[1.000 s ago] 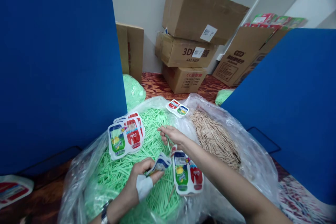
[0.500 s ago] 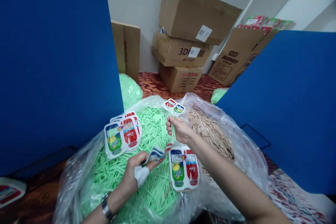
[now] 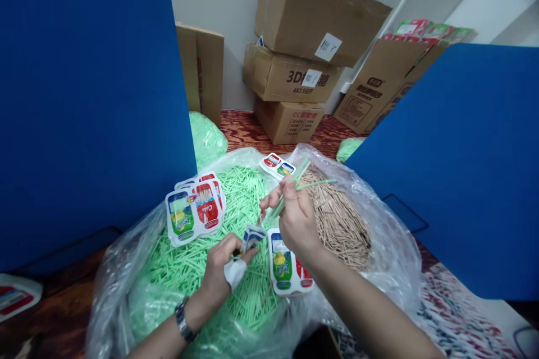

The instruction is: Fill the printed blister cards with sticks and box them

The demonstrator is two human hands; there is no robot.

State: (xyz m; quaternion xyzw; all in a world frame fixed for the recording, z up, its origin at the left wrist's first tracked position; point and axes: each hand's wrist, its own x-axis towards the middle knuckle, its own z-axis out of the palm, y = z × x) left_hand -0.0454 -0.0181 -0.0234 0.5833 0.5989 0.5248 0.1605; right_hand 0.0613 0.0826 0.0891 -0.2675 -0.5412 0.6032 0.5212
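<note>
Head view: one green stick heap (image 3: 242, 188), three stacked cartons (image 3: 280, 83) beyond.
Above the heap, the left hand (image 3: 221, 266) pinches one bent pouch (image 3: 253, 237); by its right edge, the right hand (image 3: 297, 219) grips several green sticks (image 3: 302, 170), leaning further right than before.

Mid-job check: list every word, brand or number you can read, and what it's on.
"Cola": front left pack.
"Sprite": front left pack and centre pack.
"3D": middle carton; adjoining characters partly covered by a white label.
"4X2.5公斤": middle carton.
"CC": bottom carton; its smaller print is unreadable.
Too small or blurred: held pack, far pack, top carton's label, leaning carton.
</note>
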